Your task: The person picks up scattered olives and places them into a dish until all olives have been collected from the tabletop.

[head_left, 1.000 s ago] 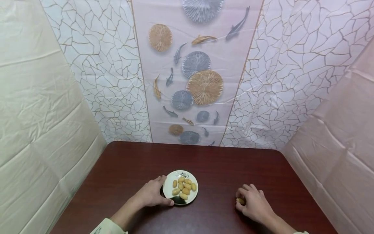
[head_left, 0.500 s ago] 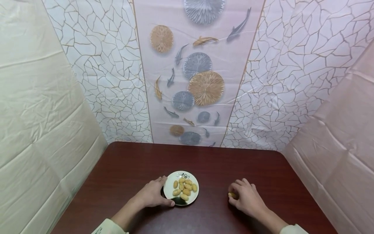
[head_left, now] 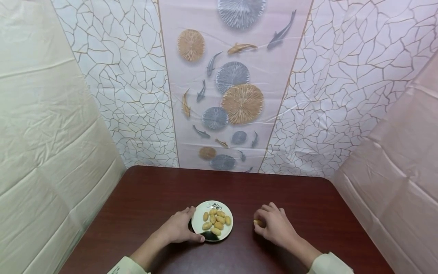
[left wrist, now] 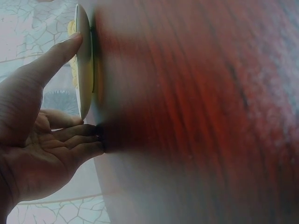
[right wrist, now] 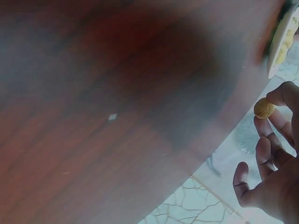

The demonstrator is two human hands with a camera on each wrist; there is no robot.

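A small round white plate (head_left: 203,209) with a dark patch at its near edge holds several yellow-brown peanuts in their shells (head_left: 218,225). My left hand (head_left: 180,228) holds the plate's left rim, thumb at the near side and index finger farther round. The left wrist view shows the plate (left wrist: 85,60) edge-on, thumb tip on its rim and the other fingers reaching down by the table. To the right of the plate, my right hand (head_left: 276,229) pinches one peanut (right wrist: 264,108) between thumb and fingertips, close over the table. Its remaining fingers are loosely bent.
The dark red wooden table (head_left: 164,186) reaches back to a patterned cloth (head_left: 239,152). Pale cloth walls (head_left: 61,160) stand along both sides. A tiny pale speck (right wrist: 112,116) shows on the tabletop in the right wrist view.
My right hand has moved left and slightly away from me, toward the plate, carrying the peanut. The left hand and plate stay in place.
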